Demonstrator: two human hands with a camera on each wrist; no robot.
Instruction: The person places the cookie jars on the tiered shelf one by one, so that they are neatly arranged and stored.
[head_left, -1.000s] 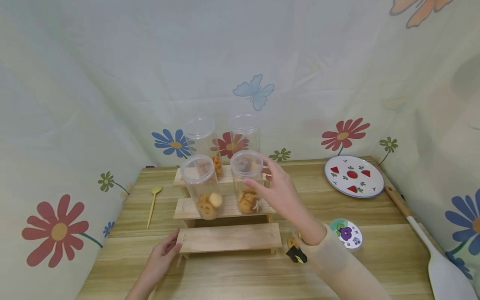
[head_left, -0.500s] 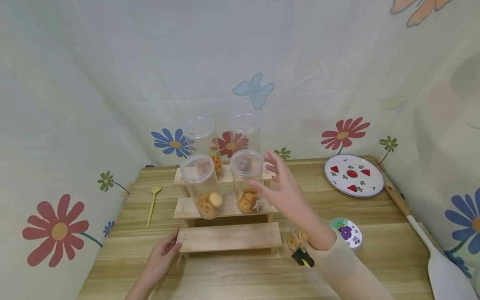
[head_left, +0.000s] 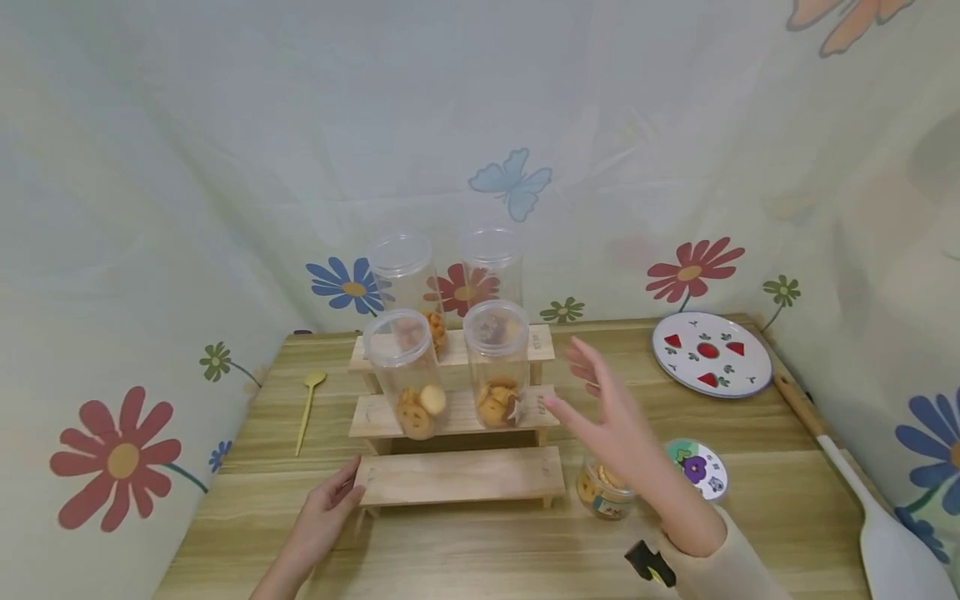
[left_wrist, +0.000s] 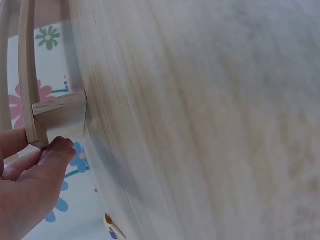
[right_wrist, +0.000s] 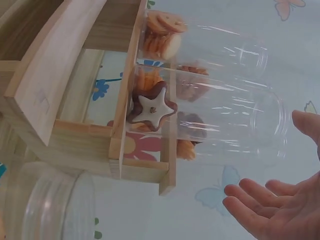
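My left hand (head_left: 322, 512) holds the left end of the lowest board of a three-step wooden rack (head_left: 461, 477); in the left wrist view its thumb and fingers pinch the board's end. My right hand (head_left: 618, 429) is in the air to the right of the rack, fingers spread, touching nothing. Two lidded clear jars, one at the left (head_left: 405, 375) and one at the right (head_left: 497, 367), stand on the middle step with cookies inside. A star-shaped cookie (right_wrist: 152, 107) shows in the right one. Behind them, two similar jars (head_left: 491, 271) stand on the top step.
Right of the rack sits a small jar of cookies (head_left: 606, 497), partly behind my right forearm. A round lid-like item with a purple flower (head_left: 708, 475) lies near it. Further right are a patterned plate (head_left: 738, 377) and a white spatula (head_left: 896, 542). A yellow spoon (head_left: 306, 412) lies left.
My right hand has let go of the right jar on the middle step and moved right and down, uncovering the small jar. My left hand has stayed on the rack.
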